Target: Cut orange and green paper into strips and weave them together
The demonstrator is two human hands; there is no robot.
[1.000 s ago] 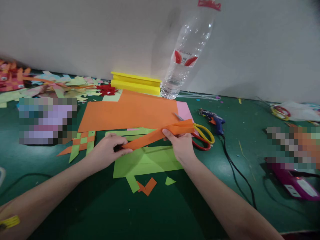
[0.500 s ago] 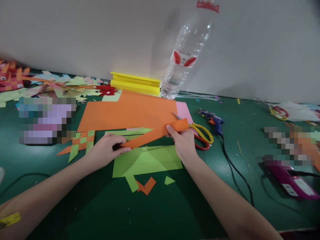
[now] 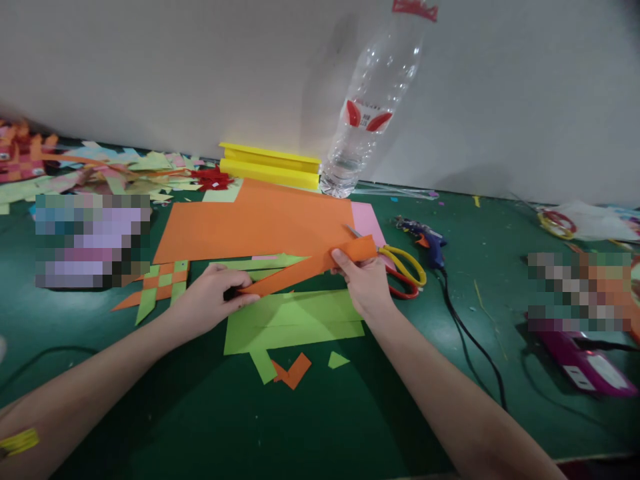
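Observation:
An orange paper strip (image 3: pixel 300 268) is stretched at a slant between my hands. My left hand (image 3: pixel 217 293) pinches its lower end, and my right hand (image 3: pixel 367 280) grips it near the upper end with the thumb on top. Beneath the strip lies a folded or creased green paper sheet (image 3: pixel 295 327). Behind it is a large orange sheet (image 3: pixel 250 223), with a pink sheet (image 3: pixel 367 220) showing at its right edge. Scissors (image 3: pixel 407 270) with yellow and red handles rest just beyond my right hand. A woven green and orange paper fish (image 3: pixel 165 283) lies left of my left hand.
Green and orange paper scraps (image 3: pixel 297 373) lie near the front. At the back stand a plastic bottle (image 3: pixel 367 120) and a folded yellow piece (image 3: pixel 270 167). A blue glue gun (image 3: pixel 433 243) trails its cord on the right, near a magenta power strip (image 3: pixel 580 357). Cuttings (image 3: pixel 125 170) heap at back left.
Almost nothing differs. Both hands keep hold of the orange strip in the same pose, and the whole view has shifted very slightly.

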